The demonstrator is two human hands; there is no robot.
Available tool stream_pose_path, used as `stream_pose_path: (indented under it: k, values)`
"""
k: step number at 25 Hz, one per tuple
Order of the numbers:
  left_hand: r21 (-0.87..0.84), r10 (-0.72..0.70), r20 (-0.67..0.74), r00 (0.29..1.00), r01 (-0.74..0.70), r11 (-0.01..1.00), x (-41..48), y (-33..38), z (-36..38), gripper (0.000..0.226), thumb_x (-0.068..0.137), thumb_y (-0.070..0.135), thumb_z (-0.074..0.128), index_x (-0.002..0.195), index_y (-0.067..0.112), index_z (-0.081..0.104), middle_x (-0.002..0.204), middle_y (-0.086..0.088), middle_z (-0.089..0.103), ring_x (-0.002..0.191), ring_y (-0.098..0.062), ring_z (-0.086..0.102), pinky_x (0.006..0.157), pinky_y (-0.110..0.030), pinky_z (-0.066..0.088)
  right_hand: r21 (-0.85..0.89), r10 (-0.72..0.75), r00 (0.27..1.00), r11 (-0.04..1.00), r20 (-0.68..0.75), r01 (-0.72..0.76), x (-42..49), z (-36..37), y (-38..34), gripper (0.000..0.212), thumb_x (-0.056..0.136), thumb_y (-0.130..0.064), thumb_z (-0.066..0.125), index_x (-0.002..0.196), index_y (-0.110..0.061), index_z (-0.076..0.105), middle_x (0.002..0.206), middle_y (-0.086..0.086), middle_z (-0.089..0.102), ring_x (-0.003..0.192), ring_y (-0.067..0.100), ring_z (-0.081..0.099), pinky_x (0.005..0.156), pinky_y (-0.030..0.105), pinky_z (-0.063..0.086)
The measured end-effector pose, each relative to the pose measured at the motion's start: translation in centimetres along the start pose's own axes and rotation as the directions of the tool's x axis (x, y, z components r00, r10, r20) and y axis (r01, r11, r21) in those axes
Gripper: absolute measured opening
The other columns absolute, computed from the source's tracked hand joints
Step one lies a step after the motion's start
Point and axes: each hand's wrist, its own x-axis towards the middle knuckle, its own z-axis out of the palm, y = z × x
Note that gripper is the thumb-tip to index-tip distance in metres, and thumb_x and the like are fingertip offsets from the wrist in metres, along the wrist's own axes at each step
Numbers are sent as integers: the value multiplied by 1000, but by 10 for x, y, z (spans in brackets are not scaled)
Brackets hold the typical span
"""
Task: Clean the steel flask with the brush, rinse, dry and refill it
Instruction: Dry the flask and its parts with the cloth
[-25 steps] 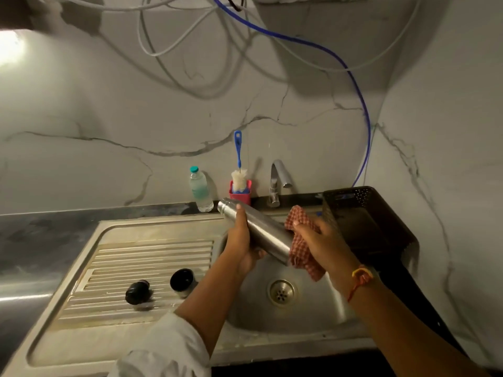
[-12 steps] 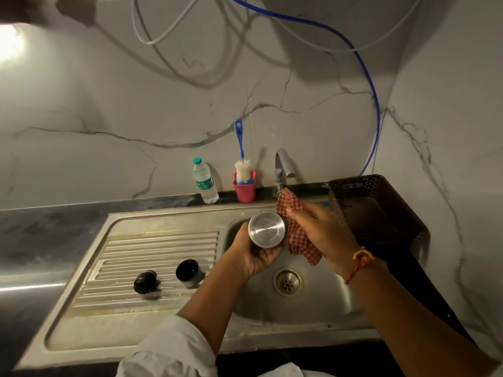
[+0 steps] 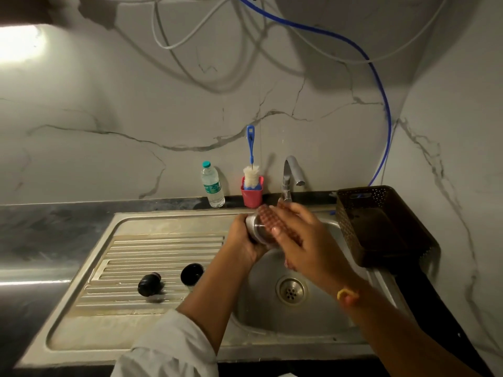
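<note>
Over the sink basin [image 3: 321, 317] my left hand [image 3: 241, 242] grips the steel flask [image 3: 252, 226], whose end points toward me. My right hand [image 3: 299, 238] holds a red checked cloth [image 3: 268, 221] against that end, with fingers and thumb curled over it. Most of the flask is hidden by the cloth and both hands. The blue-handled bottle brush [image 3: 250, 148] stands in a red cup [image 3: 252, 197] at the back wall, apart from both hands. On the drainboard [image 3: 152, 251] lie a black cap [image 3: 148, 284] and a dark lid [image 3: 192, 273].
A steel tap [image 3: 290, 174] rises just behind my hands. A plastic water bottle [image 3: 212, 187] stands left of the red cup. A dark perforated basket [image 3: 381, 227] sits at the sink's right edge. A blue hose [image 3: 388, 131] and white cables hang on the marble wall.
The flask swung from lying sideways to end-on toward me. My right hand moved the cloth from the flask's side onto its end, and both hands rose toward the tap.
</note>
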Motion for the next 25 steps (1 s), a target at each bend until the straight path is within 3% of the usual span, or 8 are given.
stream_pose_path:
  k: [2,4,8,10,13,16,22,25]
  values:
    - [-7,49,-10,999,-49,999,-2,4,6,41,109,36,37,112,5,64,71,-14,74,73,-24,72,49,-27,58,-372,-144,989,917,30,145,-6,16,4,52,98,-49,42,148,-31,42,154,-4,38,115,16,50,86,24,52]
    - [-15,73,-4,997,-73,997,-9,4,14,46,111,39,34,111,4,63,71,-14,75,66,-24,74,44,-25,56,-510,-164,986,850,-14,134,-2,23,7,54,98,-48,42,149,-29,41,158,-1,34,107,23,51,77,27,55]
    - [-141,87,-14,996,-88,986,-8,7,20,53,107,46,41,131,2,59,112,-22,72,98,-33,73,64,-43,66,-483,-63,988,876,-144,-15,15,20,1,54,100,-46,44,151,-31,36,157,-4,35,112,24,49,82,27,51]
    - [-146,77,-29,997,-80,986,-8,11,21,52,106,47,43,131,3,58,116,-23,70,102,-34,72,77,-45,64,-414,14,989,907,-147,-75,18,21,-8,52,102,-49,37,152,-36,31,159,-7,31,120,23,45,88,28,47]
    - [-146,67,-41,997,-72,987,-13,8,19,53,103,50,48,127,4,57,115,-24,68,98,-37,71,65,-47,63,-310,156,979,931,-132,-190,23,19,-16,51,103,-51,30,152,-38,30,159,-9,28,131,22,38,98,32,45]
    - [-131,78,-51,996,-84,988,-13,3,15,43,103,49,51,119,9,55,113,-24,66,98,-38,69,74,-52,60,-322,234,958,905,-168,-277,34,6,-9,50,104,-47,30,150,-31,38,156,-6,37,126,23,42,98,34,47]
    - [-43,216,70,974,-214,976,2,-6,12,51,102,39,58,139,5,56,101,-17,75,90,-30,76,72,-40,63,-459,-117,978,888,-173,25,21,10,-23,47,101,-45,38,137,-23,58,138,-4,58,104,18,47,81,27,50]
    - [100,353,44,934,-356,929,0,-9,12,50,99,37,62,144,29,39,118,-16,67,98,-33,73,72,-47,62,-289,228,970,926,-83,-242,29,0,-24,42,103,-43,40,135,-24,59,131,-3,58,110,21,47,80,31,52]
